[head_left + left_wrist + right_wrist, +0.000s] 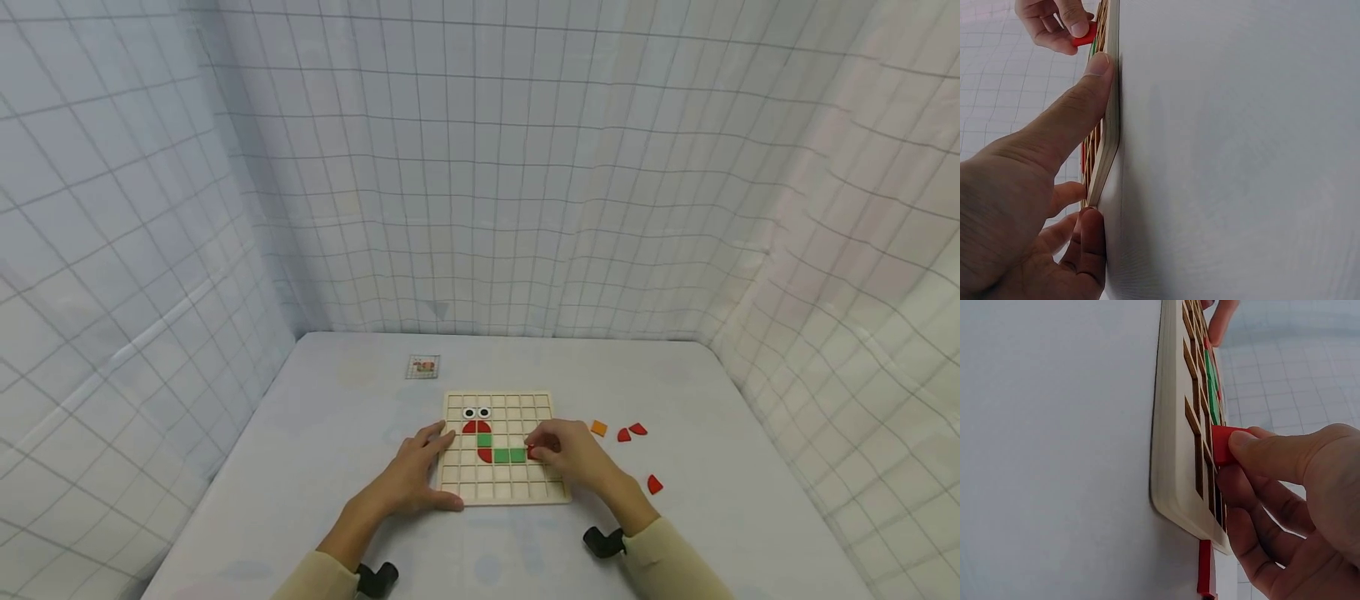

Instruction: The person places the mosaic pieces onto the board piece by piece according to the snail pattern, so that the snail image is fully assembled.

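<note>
A pale wooden grid board [540, 492] lies flat on the table. My left hand [411, 477] grips its near left corner, the thumb along the near edge and the fingers at the left side. Between thumb and fingertips my right hand [576, 452] pinches a red piece [1225, 445], held at the board's surface just right of the green squares [509, 456]. In the board sit two round eye pieces [469, 413], red quarter-round pieces [483, 456] and another green square [484, 440]. How far the pinched piece is in its cell I cannot tell.
Right of the board lie an orange square [598, 427] and three loose red pieces [655, 484]. A small picture card [423, 367] rests behind the board, to the left. White grid-patterned curtains [465, 183] surround the table [337, 400] at the back and sides.
</note>
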`<move>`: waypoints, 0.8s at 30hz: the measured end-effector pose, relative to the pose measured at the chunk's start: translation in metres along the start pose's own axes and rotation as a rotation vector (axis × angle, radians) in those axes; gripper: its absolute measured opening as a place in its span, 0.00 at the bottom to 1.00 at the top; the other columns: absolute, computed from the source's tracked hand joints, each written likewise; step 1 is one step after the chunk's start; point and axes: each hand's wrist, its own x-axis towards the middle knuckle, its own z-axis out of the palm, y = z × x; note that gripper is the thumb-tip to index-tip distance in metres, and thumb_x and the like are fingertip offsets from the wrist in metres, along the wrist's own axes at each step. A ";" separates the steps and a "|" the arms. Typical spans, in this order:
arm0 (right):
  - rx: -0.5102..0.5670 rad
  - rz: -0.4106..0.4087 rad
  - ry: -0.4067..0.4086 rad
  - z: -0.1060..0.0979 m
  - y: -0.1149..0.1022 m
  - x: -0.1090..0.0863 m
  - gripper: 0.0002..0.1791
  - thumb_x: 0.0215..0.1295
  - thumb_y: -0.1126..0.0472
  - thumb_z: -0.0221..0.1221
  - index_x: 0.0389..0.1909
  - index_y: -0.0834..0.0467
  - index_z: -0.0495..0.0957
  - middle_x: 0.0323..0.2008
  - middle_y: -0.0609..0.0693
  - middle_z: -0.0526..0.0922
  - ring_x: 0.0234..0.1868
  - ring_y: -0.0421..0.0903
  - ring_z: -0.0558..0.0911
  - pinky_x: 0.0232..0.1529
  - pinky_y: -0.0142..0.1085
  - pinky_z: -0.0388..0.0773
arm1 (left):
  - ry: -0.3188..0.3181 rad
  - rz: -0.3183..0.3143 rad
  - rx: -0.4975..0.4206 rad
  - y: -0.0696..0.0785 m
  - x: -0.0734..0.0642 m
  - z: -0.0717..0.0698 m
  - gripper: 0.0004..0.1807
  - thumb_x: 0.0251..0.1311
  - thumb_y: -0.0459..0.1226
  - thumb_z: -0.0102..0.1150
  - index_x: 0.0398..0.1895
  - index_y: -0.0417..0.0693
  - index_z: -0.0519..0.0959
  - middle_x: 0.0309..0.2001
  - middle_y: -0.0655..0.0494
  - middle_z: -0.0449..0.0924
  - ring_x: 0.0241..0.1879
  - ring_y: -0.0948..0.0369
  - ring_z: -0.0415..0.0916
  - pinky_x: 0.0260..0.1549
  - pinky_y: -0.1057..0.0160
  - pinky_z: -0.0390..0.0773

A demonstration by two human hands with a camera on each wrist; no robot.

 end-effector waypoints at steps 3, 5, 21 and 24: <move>0.015 0.015 -0.003 0.000 -0.001 0.000 0.05 0.79 0.65 0.75 0.48 0.51 0.92 0.42 0.40 0.93 0.41 0.32 0.85 0.47 0.30 0.87 | 0.004 0.008 -0.003 0.001 0.000 -0.001 0.67 0.49 0.53 0.97 0.91 0.46 0.69 0.95 0.43 0.57 0.89 0.30 0.60 0.83 0.27 0.72; 0.022 0.021 -0.004 -0.001 -0.001 0.001 0.05 0.79 0.65 0.74 0.47 0.51 0.91 0.41 0.40 0.93 0.41 0.32 0.85 0.46 0.30 0.86 | 0.005 0.011 -0.005 0.001 0.000 -0.001 0.67 0.49 0.53 0.97 0.91 0.46 0.69 0.95 0.43 0.57 0.89 0.30 0.60 0.83 0.27 0.71; 0.046 0.052 -0.056 -0.004 0.000 0.003 0.03 0.79 0.64 0.75 0.45 0.51 0.93 0.39 0.40 0.93 0.39 0.34 0.84 0.44 0.28 0.84 | 0.004 0.013 0.001 -0.002 0.000 0.000 0.68 0.49 0.54 0.97 0.91 0.46 0.69 0.95 0.43 0.57 0.88 0.30 0.61 0.82 0.27 0.73; 0.045 0.063 -0.054 -0.004 -0.001 0.002 0.04 0.79 0.64 0.75 0.44 0.51 0.93 0.39 0.39 0.92 0.39 0.33 0.84 0.44 0.28 0.84 | 0.002 0.016 0.003 -0.002 0.000 0.000 0.67 0.50 0.54 0.97 0.92 0.46 0.69 0.95 0.43 0.56 0.89 0.30 0.61 0.83 0.27 0.73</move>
